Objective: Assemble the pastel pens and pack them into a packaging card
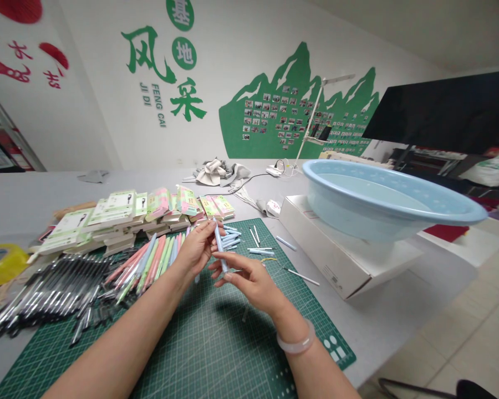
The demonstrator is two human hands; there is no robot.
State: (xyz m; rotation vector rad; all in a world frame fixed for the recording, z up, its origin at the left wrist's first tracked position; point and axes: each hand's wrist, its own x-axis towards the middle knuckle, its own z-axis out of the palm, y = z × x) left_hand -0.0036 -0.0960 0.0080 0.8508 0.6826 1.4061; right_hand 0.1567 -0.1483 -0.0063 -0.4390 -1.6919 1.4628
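Carefully, my left hand (196,250) pinches a blue pen (219,244) steady while my right hand (247,282) grips its lower end above the cutting mat (216,346).

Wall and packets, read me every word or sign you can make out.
"FENG CAI" and "JI DI": green letters on the wall.
"风采基地": large green characters beside them.
Print on the packets: too small to read.
Red characters at left: too blurred to read.
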